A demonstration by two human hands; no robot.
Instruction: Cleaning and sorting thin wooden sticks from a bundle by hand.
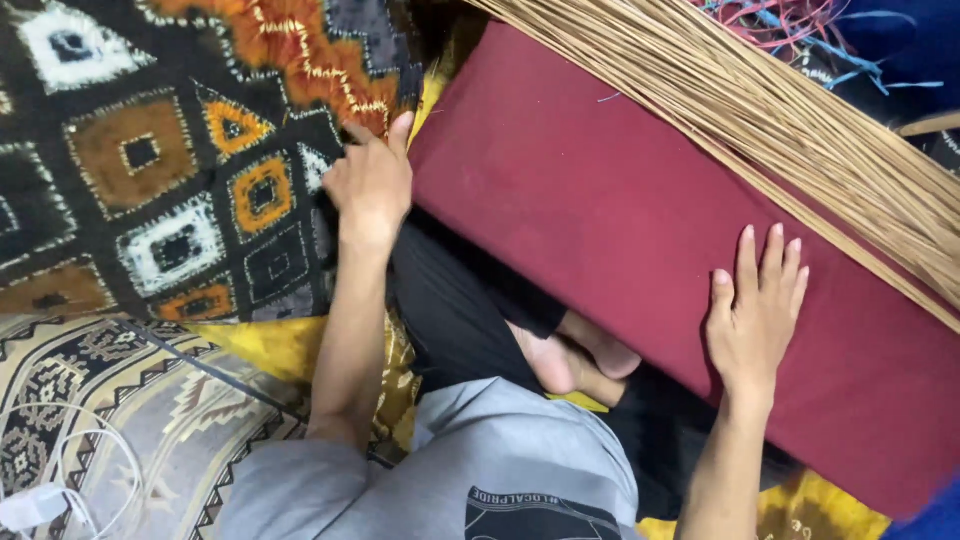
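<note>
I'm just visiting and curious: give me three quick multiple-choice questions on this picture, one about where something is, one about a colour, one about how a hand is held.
1. Where does the right hand rest?
A. on the dark red cloth
B. on the white cable
C. on the bare foot

2. What colour are the long thin sticks?
A. green
B. tan
C. black

3. How is the left hand held?
A. spread flat in the air
B. fingers bent at the edge of the patterned cloth
C. closed round the sticks

Answers: 1 A, the palm lies flat on the red cloth. 2 B, the bundle is straw-coloured. 3 B, its fingers curl against the patterned cloth's edge.
</note>
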